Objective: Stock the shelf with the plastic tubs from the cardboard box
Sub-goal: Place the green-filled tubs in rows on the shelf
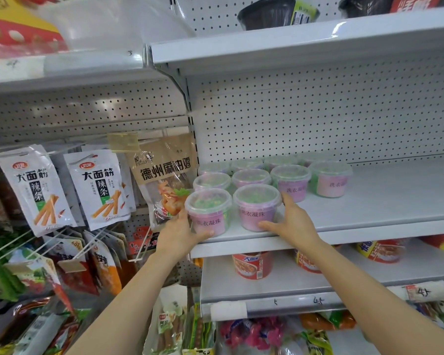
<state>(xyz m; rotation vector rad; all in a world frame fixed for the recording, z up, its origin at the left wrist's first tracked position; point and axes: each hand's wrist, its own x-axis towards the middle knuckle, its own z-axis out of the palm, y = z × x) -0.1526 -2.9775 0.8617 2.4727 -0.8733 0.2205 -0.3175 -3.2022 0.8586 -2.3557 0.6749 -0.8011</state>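
Several clear plastic tubs with pink and green contents stand in rows at the left end of a white shelf (369, 213). My left hand (178, 233) grips the front left tub (208, 212) from its left side and below, at the shelf's front edge. My right hand (290, 221) wraps round the tub beside it (256, 207), thumb at its lower front and fingers along its right side. Further tubs (290, 181) fill the rows behind these. The cardboard box is out of view.
Snack bags (36, 190) hang on pegs to the left of the shelf, one brown bag (164, 175) close against the left tub. Red noodle cups (253, 265) sit on the shelf below. A dark bowl (267, 12) stands on the shelf above. The shelf's right half is bare.
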